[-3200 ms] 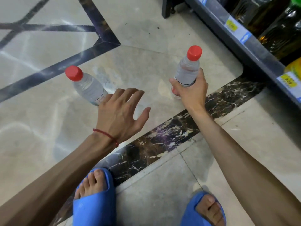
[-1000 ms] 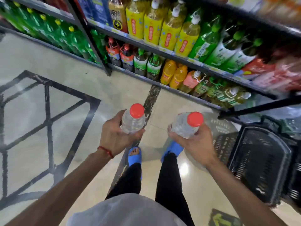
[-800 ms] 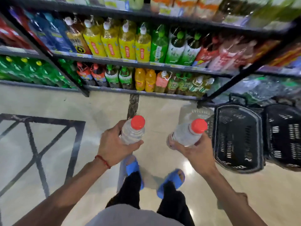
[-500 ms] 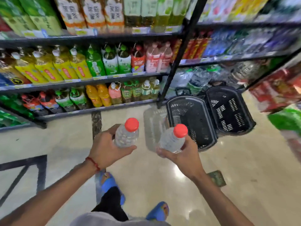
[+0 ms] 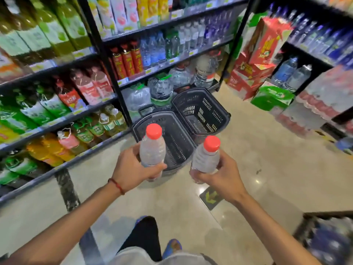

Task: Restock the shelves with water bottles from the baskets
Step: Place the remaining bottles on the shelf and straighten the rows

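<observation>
The shelves (image 5: 164,63) are rising ahead of and above both hands, with small water bottles lining the rows beyond the fingertips. Two black baskets (image 5: 202,109) are sitting on the floor just past the hands. The carrying step seems to be under way: the left hand (image 5: 131,169) is wrapping its fingers round the left bottle (image 5: 152,150), and the right hand (image 5: 221,175) is gripping the right bottle (image 5: 205,159). Each bottle is standing nearly upright above its hand, with its long axis vertical and its red cap (image 5: 153,131) pointing up. Next, I judge, each bottle is needing a lift forward and up into a gap in the water row.
</observation>
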`<state>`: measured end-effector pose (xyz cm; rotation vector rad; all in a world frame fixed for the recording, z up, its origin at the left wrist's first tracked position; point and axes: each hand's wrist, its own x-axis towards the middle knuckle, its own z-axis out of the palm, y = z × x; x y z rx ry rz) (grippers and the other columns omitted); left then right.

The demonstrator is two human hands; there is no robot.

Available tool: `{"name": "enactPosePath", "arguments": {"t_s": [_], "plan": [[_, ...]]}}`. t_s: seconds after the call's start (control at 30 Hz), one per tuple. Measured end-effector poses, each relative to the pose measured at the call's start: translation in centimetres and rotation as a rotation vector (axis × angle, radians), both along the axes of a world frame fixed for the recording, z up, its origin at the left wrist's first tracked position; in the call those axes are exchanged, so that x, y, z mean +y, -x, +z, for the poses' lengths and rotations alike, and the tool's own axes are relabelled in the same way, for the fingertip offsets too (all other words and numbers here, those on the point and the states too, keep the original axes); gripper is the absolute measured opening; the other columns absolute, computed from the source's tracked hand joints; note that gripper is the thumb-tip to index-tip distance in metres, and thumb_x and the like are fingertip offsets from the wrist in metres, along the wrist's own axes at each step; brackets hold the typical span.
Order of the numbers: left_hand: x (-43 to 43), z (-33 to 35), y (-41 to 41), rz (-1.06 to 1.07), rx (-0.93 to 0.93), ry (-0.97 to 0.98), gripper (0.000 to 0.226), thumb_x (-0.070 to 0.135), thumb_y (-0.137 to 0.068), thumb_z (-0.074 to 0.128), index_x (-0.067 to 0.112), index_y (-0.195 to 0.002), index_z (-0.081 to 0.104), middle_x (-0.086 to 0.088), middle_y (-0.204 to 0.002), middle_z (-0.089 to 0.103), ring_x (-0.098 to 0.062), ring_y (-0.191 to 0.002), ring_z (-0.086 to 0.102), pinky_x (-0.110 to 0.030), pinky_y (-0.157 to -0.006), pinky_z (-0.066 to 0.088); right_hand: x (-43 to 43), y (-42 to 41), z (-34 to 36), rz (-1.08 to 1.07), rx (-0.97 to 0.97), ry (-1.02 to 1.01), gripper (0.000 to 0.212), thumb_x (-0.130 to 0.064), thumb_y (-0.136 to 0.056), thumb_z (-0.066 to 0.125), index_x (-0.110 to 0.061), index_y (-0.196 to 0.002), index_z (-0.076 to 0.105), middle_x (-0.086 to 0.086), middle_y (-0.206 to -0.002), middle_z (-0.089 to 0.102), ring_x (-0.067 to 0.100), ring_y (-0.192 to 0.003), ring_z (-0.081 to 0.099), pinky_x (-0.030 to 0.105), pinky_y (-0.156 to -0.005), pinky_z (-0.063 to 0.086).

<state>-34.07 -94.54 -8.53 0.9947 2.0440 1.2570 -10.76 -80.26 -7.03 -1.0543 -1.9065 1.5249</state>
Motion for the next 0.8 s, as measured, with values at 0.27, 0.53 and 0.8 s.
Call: {"name": "enactPosePath", "arguments": {"t_s": [0.27, 0.53, 0.8], "plan": [[14.2, 1.7, -2.0, -0.168, 0.008, -0.013, 0.059, 0.054, -0.052, 0.089, 0.027, -0.102, 0.073, 0.015, -0.094, 0.078, -0.008, -0.089, 0.074, -0.038, -0.082, 0.062, 10.9, -4.1, 0.7, -0.142, 0.01, -0.039, 0.058, -0.003, -0.064, 0.097, -0.028, -0.108, 0.07, -0.011, -0.099, 0.077, 0.003, -0.087, 0.07, 0.016, -0.076, 0.054], [32.3, 1.6, -1.8, -0.238, 0.007, -0.015, 0.052, 0.037, -0.056, 0.099, 0.031, -0.099, 0.072, 0.023, -0.092, 0.076, 0.005, -0.085, 0.071, -0.012, -0.073, 0.053, 27.4, -4.4, 2.0, -0.239, -0.013, -0.096, 0.053, -0.01, -0.066, 0.097, -0.026, -0.109, 0.07, -0.008, -0.099, 0.076, 0.009, -0.09, 0.072, 0.021, -0.077, 0.055], [47.5, 2.7, -1.4, -0.268, 0.012, -0.01, 0.054, 0.05, -0.052, 0.092, 0.026, -0.097, 0.075, 0.015, -0.09, 0.078, -0.007, -0.088, 0.075, -0.034, -0.081, 0.061, 40.9, -5.3, 3.0, -0.303, 0.004, -0.12, 0.052, -0.011, -0.066, 0.097, -0.023, -0.109, 0.069, -0.008, -0.099, 0.075, 0.01, -0.091, 0.07, 0.019, -0.077, 0.053]]}}
